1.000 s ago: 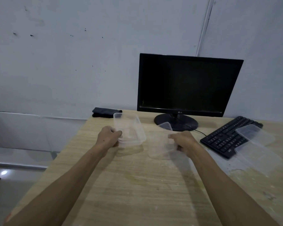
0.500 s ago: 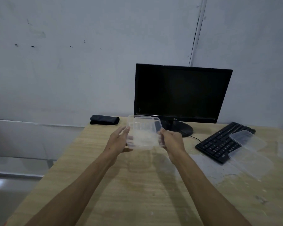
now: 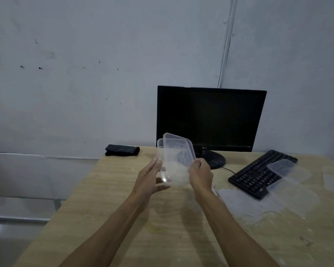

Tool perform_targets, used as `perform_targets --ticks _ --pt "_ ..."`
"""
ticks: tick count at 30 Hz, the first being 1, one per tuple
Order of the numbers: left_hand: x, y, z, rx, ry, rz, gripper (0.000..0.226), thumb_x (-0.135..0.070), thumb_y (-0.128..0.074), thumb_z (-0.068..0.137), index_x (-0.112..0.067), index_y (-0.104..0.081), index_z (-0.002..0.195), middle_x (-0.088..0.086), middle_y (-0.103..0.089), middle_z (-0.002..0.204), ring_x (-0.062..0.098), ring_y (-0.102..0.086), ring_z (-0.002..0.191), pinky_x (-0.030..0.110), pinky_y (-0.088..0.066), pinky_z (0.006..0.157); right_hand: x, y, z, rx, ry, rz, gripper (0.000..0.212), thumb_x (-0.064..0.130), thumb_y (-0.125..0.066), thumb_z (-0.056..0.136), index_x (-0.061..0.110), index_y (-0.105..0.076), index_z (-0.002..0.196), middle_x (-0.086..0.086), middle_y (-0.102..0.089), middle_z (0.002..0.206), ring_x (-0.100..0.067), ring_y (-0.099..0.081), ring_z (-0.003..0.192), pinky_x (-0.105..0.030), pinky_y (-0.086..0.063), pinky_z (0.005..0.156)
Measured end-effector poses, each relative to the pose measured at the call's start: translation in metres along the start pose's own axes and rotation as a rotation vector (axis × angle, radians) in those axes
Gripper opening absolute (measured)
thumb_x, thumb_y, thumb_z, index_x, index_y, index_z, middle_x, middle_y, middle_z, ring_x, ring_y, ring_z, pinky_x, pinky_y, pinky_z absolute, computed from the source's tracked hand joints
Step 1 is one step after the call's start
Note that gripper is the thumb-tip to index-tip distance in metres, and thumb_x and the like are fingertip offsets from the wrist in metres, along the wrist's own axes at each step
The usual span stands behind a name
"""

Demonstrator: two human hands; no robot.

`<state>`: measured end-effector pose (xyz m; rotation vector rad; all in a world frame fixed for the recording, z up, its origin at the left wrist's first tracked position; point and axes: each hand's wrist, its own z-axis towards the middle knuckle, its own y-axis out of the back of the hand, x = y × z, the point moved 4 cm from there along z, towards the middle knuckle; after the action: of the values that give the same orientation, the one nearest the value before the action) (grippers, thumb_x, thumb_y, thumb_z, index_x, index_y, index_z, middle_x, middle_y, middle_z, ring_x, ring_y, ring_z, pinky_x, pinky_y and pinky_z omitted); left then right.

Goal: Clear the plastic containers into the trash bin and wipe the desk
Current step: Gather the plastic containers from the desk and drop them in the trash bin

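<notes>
At the far left of the desk point(image 3: 112, 218), against the wall, a folded black cloth point(image 3: 122, 150) lies on its own, probably kept there for the wiping that has yet to happen. Moving right, the person's left hand point(image 3: 148, 180) is raised over the middle of the desk with its fingers straight and spread, touching the left side of two clear plastic containers point(image 3: 175, 158) that are nested one into the other and tilted on edge; it seems to be steadying the pair rather than gripping. The right hand point(image 3: 200, 173) has its fingers curled round the right rim and carries the weight, which suits stacking them so both can go to the bin in one trip. No trash bin is in sight. Behind them stands a dark monitor point(image 3: 210, 118) with a small LG logo on its lower bezel. Further right a black keyboard point(image 3: 256, 176) sits at an angle, its key lettering too small to read, and two more clear containers point(image 3: 289, 182) lie over and just beside its near right end, not yet collected. A pale smear point(image 3: 241, 207) on the wood near the keyboard shows where the desk needs wiping
</notes>
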<state>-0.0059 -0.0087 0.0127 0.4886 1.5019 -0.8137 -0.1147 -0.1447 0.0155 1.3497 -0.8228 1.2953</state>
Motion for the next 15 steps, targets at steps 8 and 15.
perform_targets --ticks 8,15 --pt "-0.016 -0.006 -0.001 -0.010 0.100 -0.049 0.028 -0.047 -0.051 0.104 -0.033 -0.070 0.120 0.008 -0.077 0.111 0.028 -0.078 0.088 0.044 -0.064 0.078 0.008 0.001 -0.004 0.003 0.216 -0.143 0.023 0.025 -0.032 0.113 0.015 -0.051 0.102 -0.008 -0.059 0.096 -0.025 -0.062 0.087 -0.040 -0.056 0.069" --pt "-0.021 0.006 0.005 -0.032 0.027 -0.014 0.015 -0.024 -0.064 0.101 -0.024 -0.074 0.111 0.012 -0.079 0.106 0.032 -0.077 0.096 0.042 -0.064 0.078 0.013 -0.002 -0.008 0.177 0.221 -0.034 0.024 0.031 -0.032 0.112 0.020 -0.052 0.120 -0.010 -0.062 0.105 -0.024 -0.063 0.088 -0.033 -0.053 0.067"
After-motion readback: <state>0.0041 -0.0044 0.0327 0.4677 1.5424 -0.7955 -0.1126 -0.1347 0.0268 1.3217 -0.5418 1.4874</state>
